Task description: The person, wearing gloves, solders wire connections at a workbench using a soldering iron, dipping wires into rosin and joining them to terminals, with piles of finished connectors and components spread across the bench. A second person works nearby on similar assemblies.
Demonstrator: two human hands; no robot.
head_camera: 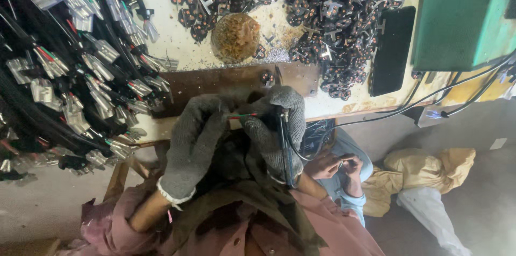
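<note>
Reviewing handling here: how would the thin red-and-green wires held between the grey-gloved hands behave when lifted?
The thin red-and-green wires probably flop: they span unsupported between the left hand and right hand. Likely light, being so slender. Knitted gloves may blunt fine grip.

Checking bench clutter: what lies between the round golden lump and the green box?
In the head view, a heap of small dark parts and a black phone lie between them.

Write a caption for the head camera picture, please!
Two gloved hands, left and right, hold thin wires and a dark tool.

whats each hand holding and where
The left hand pinches the red and green wires near their ends. The right hand grips a soldering iron by its dark handle.
</note>
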